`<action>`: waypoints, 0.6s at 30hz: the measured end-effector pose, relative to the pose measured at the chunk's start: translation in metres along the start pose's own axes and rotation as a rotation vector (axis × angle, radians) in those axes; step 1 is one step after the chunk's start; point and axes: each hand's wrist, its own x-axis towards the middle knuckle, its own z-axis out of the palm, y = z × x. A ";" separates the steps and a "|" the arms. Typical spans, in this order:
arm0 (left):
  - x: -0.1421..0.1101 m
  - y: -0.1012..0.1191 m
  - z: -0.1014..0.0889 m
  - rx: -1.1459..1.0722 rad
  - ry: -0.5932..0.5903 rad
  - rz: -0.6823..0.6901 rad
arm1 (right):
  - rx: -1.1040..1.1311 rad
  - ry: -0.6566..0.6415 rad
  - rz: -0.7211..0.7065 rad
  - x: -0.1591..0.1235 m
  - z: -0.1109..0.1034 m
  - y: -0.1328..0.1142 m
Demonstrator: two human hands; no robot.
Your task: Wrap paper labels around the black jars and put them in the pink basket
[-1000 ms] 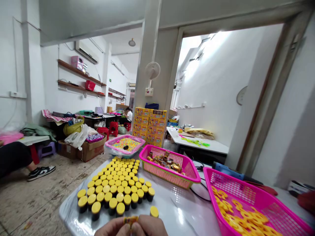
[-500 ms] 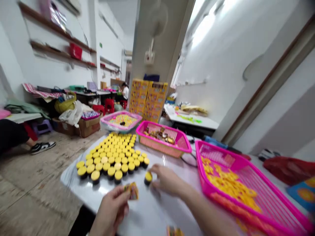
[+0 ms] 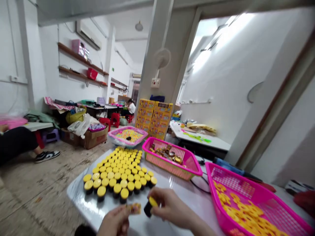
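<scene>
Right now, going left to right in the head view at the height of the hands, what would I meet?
Floor, left hand, printed piece, yellow-capped jar, right hand, pink basket with yellow pieces in it.

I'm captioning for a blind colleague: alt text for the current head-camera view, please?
A right hand holds a tilted yellow-topped black container; the left hand holds a small colourful piece. Beyond, similar containers stand on a white table near two pink baskets.
</scene>
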 end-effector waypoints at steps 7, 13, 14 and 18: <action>-0.019 0.021 0.012 -0.311 -0.034 -0.116 | 0.681 -0.031 -0.146 -0.008 0.017 -0.031; -0.022 0.026 0.018 -0.428 0.003 -0.184 | 0.652 0.200 -0.061 -0.009 0.021 -0.032; -0.022 0.026 0.018 -0.437 0.015 -0.179 | 0.649 0.219 -0.066 -0.009 0.020 -0.032; -0.019 0.025 0.018 -0.436 0.014 -0.164 | 0.609 0.115 -0.059 -0.008 0.021 -0.032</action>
